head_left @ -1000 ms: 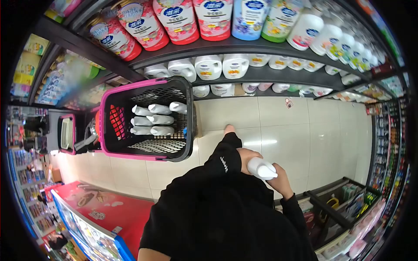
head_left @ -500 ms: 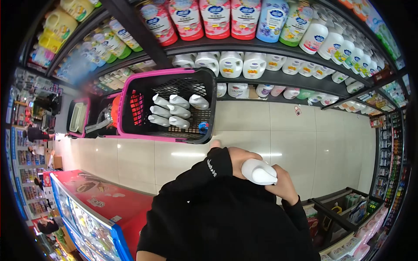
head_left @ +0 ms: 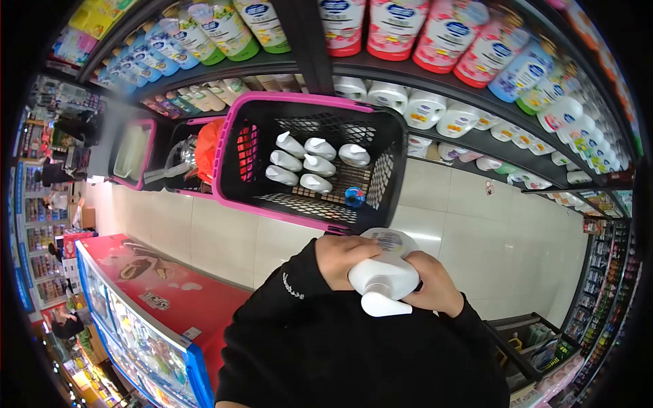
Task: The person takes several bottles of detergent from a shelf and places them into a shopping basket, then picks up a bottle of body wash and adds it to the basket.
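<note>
A white pump bottle (head_left: 384, 268) is held in front of my body, its pump end toward me and a printed label partly visible on its far side. My left hand (head_left: 341, 260) grips it from the left, and my right hand (head_left: 434, 284) holds it from the right. Beyond my hands stands a black basket with a pink rim (head_left: 277, 210). Several white pump bottles (head_left: 318, 165) stand inside it, with a small blue round item (head_left: 354, 196) near its right corner.
Shelves (head_left: 476, 143) of detergent bottles run along the far side. Left of the basket are a red bag (head_left: 209, 146) and another basket (head_left: 135, 155). A red freezer (head_left: 156, 282) stands at the lower left, and a black rack (head_left: 537, 350) at the lower right.
The view has turned, so the basket appears farther right. The bottle in my hands has tilted and come nearer, showing its body and label. My left hand now shows more clearly on it.
</note>
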A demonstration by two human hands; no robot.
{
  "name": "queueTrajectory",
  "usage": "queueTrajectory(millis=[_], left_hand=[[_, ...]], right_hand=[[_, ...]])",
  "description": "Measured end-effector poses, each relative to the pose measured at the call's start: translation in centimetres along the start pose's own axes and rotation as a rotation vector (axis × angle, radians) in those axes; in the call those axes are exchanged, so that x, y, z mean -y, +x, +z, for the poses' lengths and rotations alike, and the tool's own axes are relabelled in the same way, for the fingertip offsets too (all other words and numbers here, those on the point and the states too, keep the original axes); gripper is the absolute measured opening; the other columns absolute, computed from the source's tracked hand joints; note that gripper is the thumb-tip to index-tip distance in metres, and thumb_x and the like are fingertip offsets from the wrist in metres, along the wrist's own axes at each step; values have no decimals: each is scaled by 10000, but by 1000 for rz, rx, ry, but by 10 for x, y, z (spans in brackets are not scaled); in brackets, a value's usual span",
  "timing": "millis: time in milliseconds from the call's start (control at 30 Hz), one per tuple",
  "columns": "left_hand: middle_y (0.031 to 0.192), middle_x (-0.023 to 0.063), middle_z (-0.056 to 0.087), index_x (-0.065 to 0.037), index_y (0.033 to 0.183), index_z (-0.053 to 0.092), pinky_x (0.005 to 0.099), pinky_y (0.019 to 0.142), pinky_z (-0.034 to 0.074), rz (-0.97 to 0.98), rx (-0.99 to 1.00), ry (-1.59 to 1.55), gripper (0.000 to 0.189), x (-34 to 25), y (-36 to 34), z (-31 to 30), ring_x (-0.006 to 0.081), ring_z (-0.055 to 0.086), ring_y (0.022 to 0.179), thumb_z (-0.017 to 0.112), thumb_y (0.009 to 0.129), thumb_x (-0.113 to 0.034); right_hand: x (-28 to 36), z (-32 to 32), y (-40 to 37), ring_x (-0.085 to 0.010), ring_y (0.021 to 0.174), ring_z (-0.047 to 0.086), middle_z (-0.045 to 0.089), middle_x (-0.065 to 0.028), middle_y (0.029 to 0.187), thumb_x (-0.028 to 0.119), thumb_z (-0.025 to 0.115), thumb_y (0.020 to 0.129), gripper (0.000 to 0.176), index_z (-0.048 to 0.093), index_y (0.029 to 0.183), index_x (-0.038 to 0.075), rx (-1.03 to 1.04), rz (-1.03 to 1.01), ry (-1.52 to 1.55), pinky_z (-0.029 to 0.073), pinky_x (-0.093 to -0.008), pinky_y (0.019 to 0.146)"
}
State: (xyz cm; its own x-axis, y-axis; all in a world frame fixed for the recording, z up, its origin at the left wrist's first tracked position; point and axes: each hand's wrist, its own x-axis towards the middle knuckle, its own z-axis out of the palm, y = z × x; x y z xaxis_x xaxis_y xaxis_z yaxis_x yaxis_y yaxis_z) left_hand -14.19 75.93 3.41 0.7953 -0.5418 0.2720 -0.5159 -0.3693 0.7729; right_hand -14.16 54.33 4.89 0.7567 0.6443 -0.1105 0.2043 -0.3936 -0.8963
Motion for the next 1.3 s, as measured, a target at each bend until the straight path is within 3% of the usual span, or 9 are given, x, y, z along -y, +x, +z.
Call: queueTrajectory(millis=[367,500,667,967,1000,1100,1167,1267,1300], left_hand=[[865,139,555,-39,926,477,340,669,458,-156,-60,100,453,107,-17,-55,282,556,783,684,541,-156],[824,150,549,-25,883,490,352,690,441,-334,100,112,363,155,-7,-46,299,548,764,636,588,-179],[827,119,549,-61,867,454,420,840,343,-266,271,301,337,224,-2,-11,284,527,816,591,609,-230],[894,156,531,-77,912,451,384,763,396,-632,446,285,333,308,2,51,331,527,805,541,628,-226],[915,156,526,-77,922,448,387,732,414,-688,510,297,308,312,6,56,341,523,819,508,665,-236],[899,156,537,-87,837,469,419,689,431,-659,305,417,191,342,-11,108,324,547,795,427,708,-220],[964,143,522,-89,857,471,422,701,429,-781,399,339,203,344,-1,107,322,535,827,414,722,-228],[1014,114,509,-102,902,495,402,715,428,-851,337,317,235,355,0,116,298,511,892,403,735,-239],[899,117,524,-77,887,471,390,651,452,-836,272,356,232,359,-1,121,304,524,839,432,716,-229]], right_hand=[[-19,48,120,-324,784,491,512,-155,812,97,592,574,328,459,857,-2,-29,103,-60,396,-364,674],[-58,63,153,-349,764,494,514,-184,793,101,588,587,326,446,852,-23,-83,197,-65,402,-370,674],[-114,80,181,-351,775,510,524,-215,780,139,610,594,341,448,852,-16,-81,322,0,411,-385,665],[-233,107,213,-292,808,543,546,-173,839,169,686,520,544,439,966,-21,81,431,-79,433,-321,683],[-248,110,212,-343,825,499,522,-194,836,155,670,509,504,434,927,0,73,439,-45,408,-361,691],[-271,108,217,-350,824,495,520,-193,825,107,668,501,492,432,920,0,113,388,74,405,-360,689],[-303,116,212,-348,814,499,520,-186,813,62,662,496,461,435,893,1,108,328,53,406,-360,678],[-308,115,223,-234,839,503,495,-129,904,60,697,520,592,394,1022,-17,220,412,-122,398,-295,732],[-317,122,226,-340,808,515,532,-179,812,41,675,500,439,438,867,-5,146,419,32,415,-351,666]])
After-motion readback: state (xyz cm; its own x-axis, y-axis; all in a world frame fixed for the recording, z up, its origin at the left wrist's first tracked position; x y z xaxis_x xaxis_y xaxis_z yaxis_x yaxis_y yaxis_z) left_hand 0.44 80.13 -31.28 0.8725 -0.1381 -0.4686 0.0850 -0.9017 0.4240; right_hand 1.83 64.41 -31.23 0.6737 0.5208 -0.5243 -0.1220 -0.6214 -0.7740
